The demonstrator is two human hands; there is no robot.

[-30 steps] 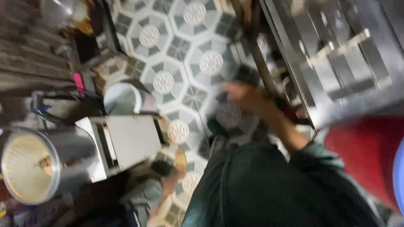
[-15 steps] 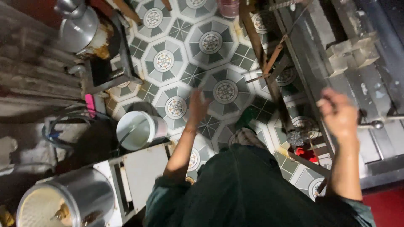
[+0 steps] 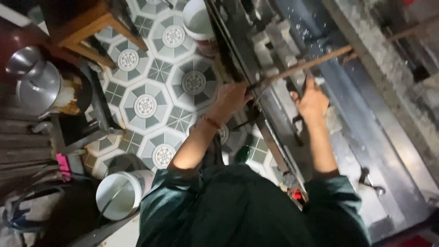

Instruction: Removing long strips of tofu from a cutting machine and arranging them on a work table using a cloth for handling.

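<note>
At the far left a metal pot (image 3: 39, 87) sits on a dark stand beside a wooden stool (image 3: 87, 27), and lower down a white bucket (image 3: 120, 194) stands on the patterned tile floor (image 3: 146, 105), just beside the person's dark green sleeve; a backward step here could, I judge, catch that bucket and tip it; a second white bucket (image 3: 197, 19) stands at the top, close against the edge of the steel counter (image 3: 366, 132). Moving right, the left hand (image 3: 232, 98) reaches up to the counter's edge, its fingers curled at the near end of a long thin rod (image 3: 304, 64), though blur keeps me from telling whether it truly clamps the rod or only rests against the metal lip; the rod runs slantwise up and to the right across the counter, well above the floor. Further right, the right hand (image 3: 312, 99) is raised apart from the left, fingers closed round a dark piece just under the rod, one finger pointing up to touch it; if either grip is loose the rod could slide along the wet-looking steel and swing off the edge toward the buckets; the sharp counter lip could also pinch the left fingers.
</note>
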